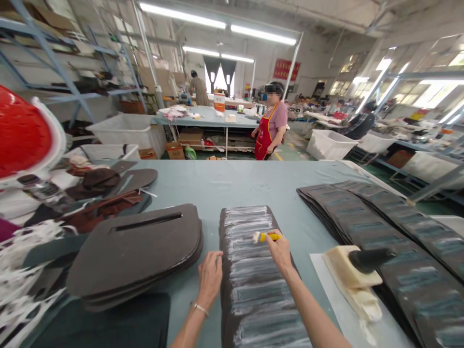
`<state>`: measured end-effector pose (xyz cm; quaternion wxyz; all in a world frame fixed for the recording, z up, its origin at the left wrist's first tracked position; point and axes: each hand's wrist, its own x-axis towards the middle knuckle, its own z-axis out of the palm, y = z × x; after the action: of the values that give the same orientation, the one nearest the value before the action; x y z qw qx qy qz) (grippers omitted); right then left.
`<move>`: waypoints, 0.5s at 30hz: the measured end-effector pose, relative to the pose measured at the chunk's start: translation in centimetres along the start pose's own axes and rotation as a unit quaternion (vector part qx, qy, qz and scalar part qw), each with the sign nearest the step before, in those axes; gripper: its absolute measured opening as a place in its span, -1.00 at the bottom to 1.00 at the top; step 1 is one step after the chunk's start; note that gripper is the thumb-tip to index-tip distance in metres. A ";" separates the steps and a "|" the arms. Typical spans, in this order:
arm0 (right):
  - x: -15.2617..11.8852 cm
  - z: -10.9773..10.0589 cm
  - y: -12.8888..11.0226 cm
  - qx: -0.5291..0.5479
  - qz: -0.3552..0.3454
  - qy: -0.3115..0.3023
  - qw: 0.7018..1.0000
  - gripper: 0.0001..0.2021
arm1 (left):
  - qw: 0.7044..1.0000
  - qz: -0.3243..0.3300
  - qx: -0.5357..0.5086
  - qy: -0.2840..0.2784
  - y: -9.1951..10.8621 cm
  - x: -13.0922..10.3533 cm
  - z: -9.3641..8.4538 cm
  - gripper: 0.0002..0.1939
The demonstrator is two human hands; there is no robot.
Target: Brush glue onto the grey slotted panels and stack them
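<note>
Before me lies a long dark foam-like panel point(250, 285) with slots, streaked crosswise with white paste. My right hand point(280, 251) is closed round the yellow handle of a small brush point(263, 237); its pale bristles are over the panel's upper part. My left hand point(210, 275) rests at the panel's left edge, holding nothing, its fingers loosely stretched and the fingertips by the edge. Right of the panel, a cream-coloured plastic container point(350, 268) caked with glue lies on a white sheet point(322, 270), a black cylindrical piece point(369, 260) sticking out of it.
Rounded dark panels point(137, 251) are stacked at left, beside white strips point(25, 261) and brown cloth point(105, 208). Slotted panels point(384, 227) lie in stacks at right. Beyond the blue-green table point(188, 179), a person in a red apron point(268, 130) stands near white bins point(329, 144).
</note>
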<state>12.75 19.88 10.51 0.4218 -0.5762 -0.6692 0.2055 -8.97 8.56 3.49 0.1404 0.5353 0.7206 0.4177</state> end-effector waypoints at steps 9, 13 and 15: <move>3.6 10.0 -2.8 0.043 -0.080 -0.096 0.991 -0.81 | 0.991 0.054 0.121 -0.008 0.3 8.1 4.0 -0.70; 6.6 5.8 1.8 -0.033 -0.029 -0.029 0.999 -0.78 | 0.980 0.104 0.171 -0.026 -0.8 8.9 4.5 -0.71; 8.2 2.5 4.1 -0.098 -0.006 0.032 0.995 -0.76 | 0.979 0.115 0.170 -0.019 -1.2 8.9 4.5 -0.71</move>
<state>13.35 29.19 8.73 0.3861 -0.6171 -0.6754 0.1182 -10.30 18.41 2.04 0.0123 0.6388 0.7115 0.2925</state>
